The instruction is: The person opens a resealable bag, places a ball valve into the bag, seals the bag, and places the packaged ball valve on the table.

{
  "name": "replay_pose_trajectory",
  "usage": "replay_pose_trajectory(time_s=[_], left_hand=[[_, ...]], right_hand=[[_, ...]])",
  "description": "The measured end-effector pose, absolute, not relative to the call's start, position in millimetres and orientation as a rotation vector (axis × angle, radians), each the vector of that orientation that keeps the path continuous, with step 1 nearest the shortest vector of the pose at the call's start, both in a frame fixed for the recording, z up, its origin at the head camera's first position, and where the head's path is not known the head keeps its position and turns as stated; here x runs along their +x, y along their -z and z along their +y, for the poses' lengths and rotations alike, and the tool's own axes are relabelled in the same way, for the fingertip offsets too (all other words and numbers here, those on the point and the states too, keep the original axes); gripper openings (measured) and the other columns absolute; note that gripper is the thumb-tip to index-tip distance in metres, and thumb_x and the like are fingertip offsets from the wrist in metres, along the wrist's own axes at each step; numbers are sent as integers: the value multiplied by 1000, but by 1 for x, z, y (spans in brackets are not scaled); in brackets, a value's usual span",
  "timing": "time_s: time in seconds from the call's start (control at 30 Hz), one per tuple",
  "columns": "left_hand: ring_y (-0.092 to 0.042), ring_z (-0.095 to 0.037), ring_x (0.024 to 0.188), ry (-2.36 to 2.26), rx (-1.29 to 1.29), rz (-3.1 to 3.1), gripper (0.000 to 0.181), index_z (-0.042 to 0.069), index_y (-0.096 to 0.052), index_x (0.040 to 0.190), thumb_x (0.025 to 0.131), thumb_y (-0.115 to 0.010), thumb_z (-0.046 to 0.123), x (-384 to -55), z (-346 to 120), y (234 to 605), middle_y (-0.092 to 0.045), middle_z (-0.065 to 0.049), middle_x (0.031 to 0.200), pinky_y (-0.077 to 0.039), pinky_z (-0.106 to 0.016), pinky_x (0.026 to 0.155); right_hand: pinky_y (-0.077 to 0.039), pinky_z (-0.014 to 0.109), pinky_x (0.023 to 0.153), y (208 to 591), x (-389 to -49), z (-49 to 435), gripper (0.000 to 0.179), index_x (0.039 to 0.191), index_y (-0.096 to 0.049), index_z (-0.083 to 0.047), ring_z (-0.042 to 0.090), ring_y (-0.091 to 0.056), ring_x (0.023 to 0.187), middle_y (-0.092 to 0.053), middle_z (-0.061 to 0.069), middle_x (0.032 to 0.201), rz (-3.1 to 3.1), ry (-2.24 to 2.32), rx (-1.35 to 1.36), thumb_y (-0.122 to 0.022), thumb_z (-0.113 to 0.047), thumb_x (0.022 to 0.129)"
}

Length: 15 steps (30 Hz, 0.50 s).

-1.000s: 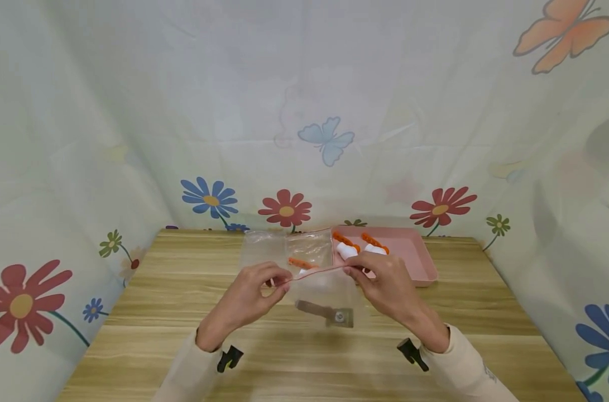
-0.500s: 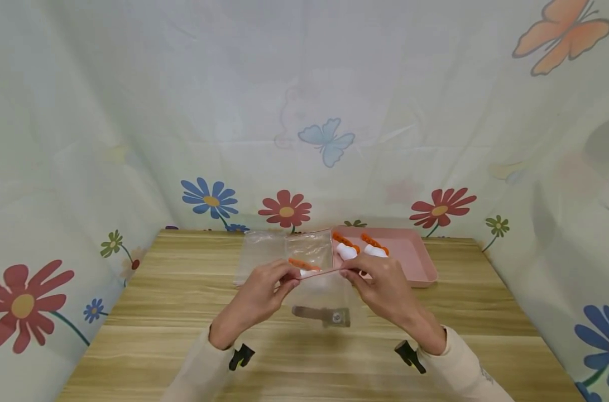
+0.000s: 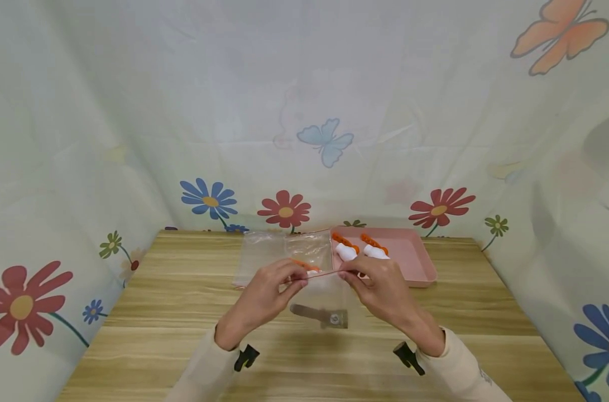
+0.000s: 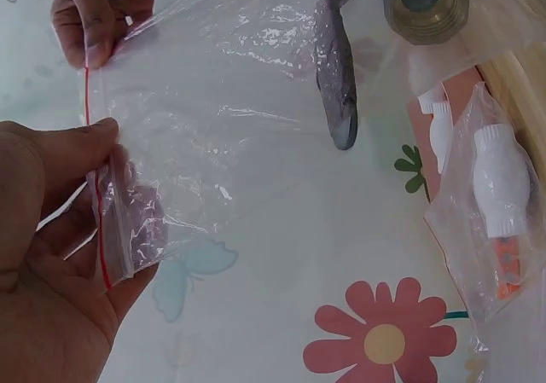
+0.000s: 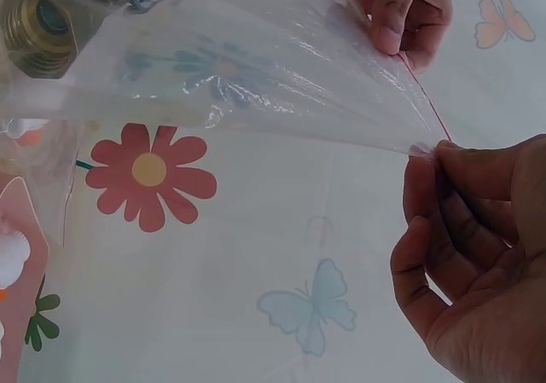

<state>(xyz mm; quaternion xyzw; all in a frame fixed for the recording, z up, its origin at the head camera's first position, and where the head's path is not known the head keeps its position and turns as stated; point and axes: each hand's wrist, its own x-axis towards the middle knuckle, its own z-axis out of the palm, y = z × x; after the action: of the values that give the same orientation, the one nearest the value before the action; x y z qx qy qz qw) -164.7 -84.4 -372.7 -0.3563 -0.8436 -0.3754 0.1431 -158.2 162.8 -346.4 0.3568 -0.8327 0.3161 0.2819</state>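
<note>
A clear zip-lock bag (image 3: 318,291) hangs between my two hands by its top edge, where a red seal line (image 4: 87,101) runs. Inside it lies a metal valve with a brass threaded hex end (image 4: 429,12) and a grey lever handle (image 4: 338,84). My left hand (image 3: 270,289) pinches the seal between thumb and fingers on the left. At the right corner of the same edge, my right hand (image 3: 382,286) pinches the plastic. Between the hands the red line is stretched nearly straight.
Behind the hands, a pink tray (image 3: 407,257) holds two white plastic fittings (image 3: 346,252) with orange handles. To its left lies another clear bag (image 3: 309,245) with a similar fitting, beside more clear plastic (image 3: 261,254). A flowered curtain (image 3: 234,111) closes off the table's (image 3: 304,363) far side.
My left hand has slid rightward along the seal, closer to the right hand, which has shifted slightly left. The bag and valve have drifted a little left.
</note>
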Motion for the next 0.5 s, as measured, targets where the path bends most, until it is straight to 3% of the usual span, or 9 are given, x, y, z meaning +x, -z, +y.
replay_pose_trajectory(time_s=[0.27,0.5], left_hand=[[-61,-5,78,1123,-1019,-2372,11,11,-72,95,86,-73,7,-165,-84,374,-70,0,98,-55,-17,71],[-53,-3,71,988,-980,-2496,12,14,-71,97,87,-74,21,-166,-98,381,-65,8,83,-48,-18,63]], right_hand=[[-41,12,55,348,-159,162,14,84,-72,-10,1,-54,62,-71,-6,76,-2209,-843,971,-81,-3,74],[-39,11,54,349,-159,163,14,84,-73,-10,1,-52,62,-70,-5,75,-2214,-860,952,-81,-3,75]])
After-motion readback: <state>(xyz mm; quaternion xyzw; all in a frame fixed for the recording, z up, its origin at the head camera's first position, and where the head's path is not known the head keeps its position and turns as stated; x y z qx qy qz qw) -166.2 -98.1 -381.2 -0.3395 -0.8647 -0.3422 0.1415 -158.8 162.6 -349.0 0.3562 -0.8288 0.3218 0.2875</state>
